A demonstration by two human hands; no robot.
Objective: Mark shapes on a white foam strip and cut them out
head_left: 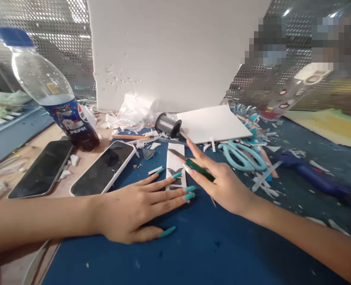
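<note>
My left hand [134, 204] lies flat on the blue cutting mat [193, 245], its fingers spread and its teal-nailed fingertips pressing the lower end of a small white strip [174, 160] with dark shapes on it. My right hand [223, 184] grips a green-handled craft knife [197, 168] like a pen. The knife's blade tip rests on the upper part of the strip.
Two phones [102, 168] [43, 168] lie at the left beside a tilted Pepsi bottle [59, 99]. Behind stand a big white foam block [169, 51], a white sheet [214, 122], a wire spool [168, 124]. Light blue scissors [242, 154] and paper scraps lie at the right.
</note>
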